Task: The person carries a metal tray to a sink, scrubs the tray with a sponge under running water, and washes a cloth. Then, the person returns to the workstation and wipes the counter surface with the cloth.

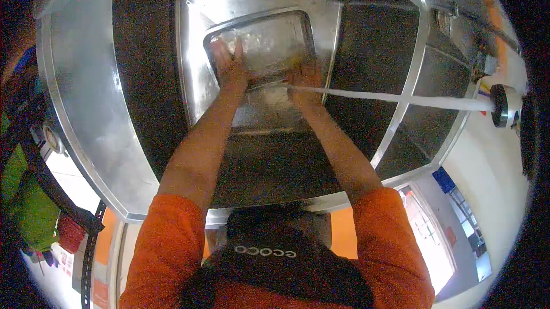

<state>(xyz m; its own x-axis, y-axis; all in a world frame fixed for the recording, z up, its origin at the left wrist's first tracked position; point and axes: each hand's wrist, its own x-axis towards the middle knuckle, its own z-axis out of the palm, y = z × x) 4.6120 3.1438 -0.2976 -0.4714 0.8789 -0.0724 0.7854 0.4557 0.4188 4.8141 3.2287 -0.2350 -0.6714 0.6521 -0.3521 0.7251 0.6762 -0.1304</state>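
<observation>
Here in the upper middle of the frame, a shiny silvery-grey rectangular tray with rounded corners (275, 34) sits low in a deep stainless-steel sink (375, 51), slanting so its right end rides higher. It gleams wet-looking along the left, duller grey across the middle, with a dark border running round the top and right.

The bare left hand (230, 65) is on the tray's left part, fingers parted rather than clenched. The bare right hand (305, 79) is at the lower right corner, a real smear of motion (no counting those fingers!), and whether it grips the edge I cannot tell.

In from the right shoots a white stream of water (401, 98), leaving a round black-ringed spout (504, 106) and reaching the right hand by the tray's lower edge. Exactly where it lands is hard to read. The hands cover parts of the tray's left and lower right, and its underside is hidden.
</observation>
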